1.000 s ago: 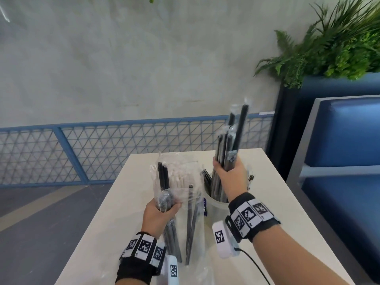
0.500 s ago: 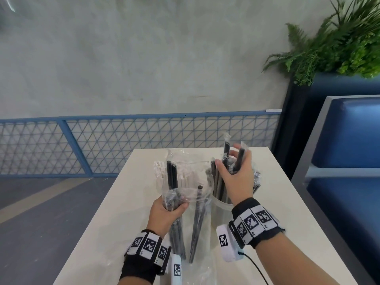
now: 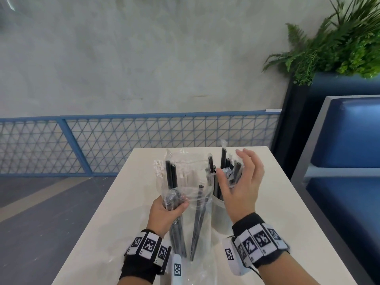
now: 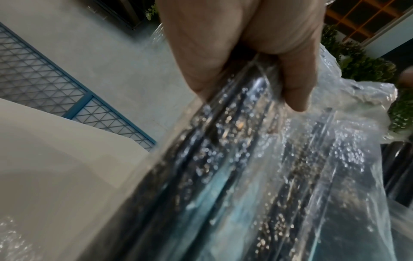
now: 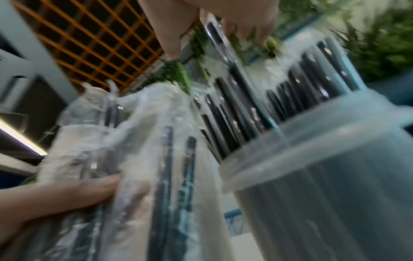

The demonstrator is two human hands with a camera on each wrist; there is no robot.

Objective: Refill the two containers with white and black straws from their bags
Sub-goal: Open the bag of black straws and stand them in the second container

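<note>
Blue bench (image 3: pixel 349 161) beside table (image 3: pixel 277 202); plant (image 3: pixel 339 44) behind.

On the table (image 3: pixel 277 202), right of centre: the container (image 3: pixel 221 214), straws (image 3: pixel 223 159) standing in it. Just left of the container: the bag (image 3: pixel 197 202), more straws inside, held by the left hand (image 3: pixel 164 212). Above the container's rim: the right hand (image 3: pixel 242 188). Behind the container, past the table's far edge: the fence (image 3: pixel 123 145).

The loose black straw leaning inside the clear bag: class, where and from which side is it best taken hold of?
Probably by its upper end. The loose black straw leans upright in the clear bag, whose mouth opens upward, so the free right hand could come from above and pinch the tip, while the left hand grips the bag.
</note>
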